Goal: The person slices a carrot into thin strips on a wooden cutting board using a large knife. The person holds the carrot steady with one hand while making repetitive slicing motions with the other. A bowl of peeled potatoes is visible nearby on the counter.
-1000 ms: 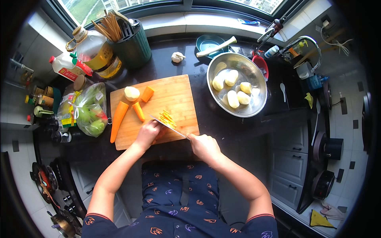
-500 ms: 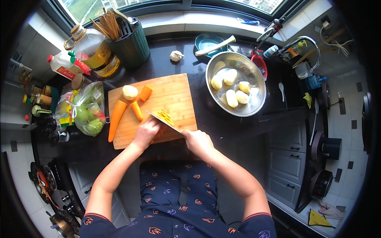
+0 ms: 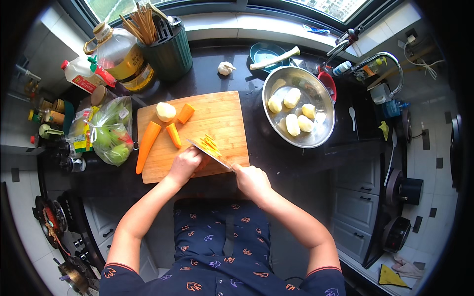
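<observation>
A wooden cutting board (image 3: pixel 217 111) lies on the dark counter in front of me. My right hand (image 3: pixel 253 180) is closed round the handle of a kitchen knife (image 3: pixel 211 154), whose blade slants across the front of the board. Against the blade's near side, my left hand (image 3: pixel 184 164) is curled with its fingertips turned under; what they press on is hidden. Thin orange carrot strips (image 3: pixel 210 143) lie along the far side of the blade. Farther left on the board are a long piece of carrot (image 3: pixel 147 148), two carrot chunks (image 3: pixel 185 113) and a peeled potato (image 3: pixel 166 112).
Right of the board, a steel bowl (image 3: pixel 320 140) holds several peeled potatoes. A garlic bulb (image 3: pixel 226 68) and a teal basin (image 3: pixel 258 52) with a pale-handled tool sit behind. Left stand a bag of green vegetables (image 3: pixel 112 138), an oil jug (image 3: pixel 118 54) and a chopstick holder (image 3: pixel 173 59).
The whole view has shifted slightly, with the scene moving a little to the right. Both hands and the knife keep nearly the same place on the board.
</observation>
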The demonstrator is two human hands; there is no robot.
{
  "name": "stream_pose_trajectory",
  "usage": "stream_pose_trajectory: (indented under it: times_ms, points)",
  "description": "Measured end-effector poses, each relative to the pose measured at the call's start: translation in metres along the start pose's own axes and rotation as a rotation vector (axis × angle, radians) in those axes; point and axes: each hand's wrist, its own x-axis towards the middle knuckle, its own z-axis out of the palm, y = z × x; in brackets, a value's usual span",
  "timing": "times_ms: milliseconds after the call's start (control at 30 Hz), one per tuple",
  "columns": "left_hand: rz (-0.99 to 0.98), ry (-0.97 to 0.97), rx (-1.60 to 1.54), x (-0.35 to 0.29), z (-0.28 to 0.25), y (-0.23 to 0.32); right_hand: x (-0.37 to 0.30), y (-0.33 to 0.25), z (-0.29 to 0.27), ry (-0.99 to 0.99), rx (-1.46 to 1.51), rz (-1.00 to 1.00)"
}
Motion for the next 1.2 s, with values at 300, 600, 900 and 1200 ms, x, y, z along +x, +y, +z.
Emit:
stream_pose_trajectory:
  times_ms: [300, 600, 900, 1200]
  points:
    - [-0.004, 0.027, 0.0, 0.002, -0.003, 0.001, 0.001, 0.004, 0.002, 0.048, 0.044, -0.024]
    - [-0.022, -0.017, -0.039, 0.004, -0.004, -0.002, -0.006, 0.003, -0.013, 0.045, 0.02, -0.043]
    - [-0.025, 0.011, -0.035, 0.004, -0.002, 0.001, -0.012, 0.003, -0.02, 0.02, 0.023, -0.037]
    - [-0.036, -0.089, -0.075, 0.0, -0.004, -0.003, 0.007, 0.005, 0.012, 0.027, -0.002, 0.003]
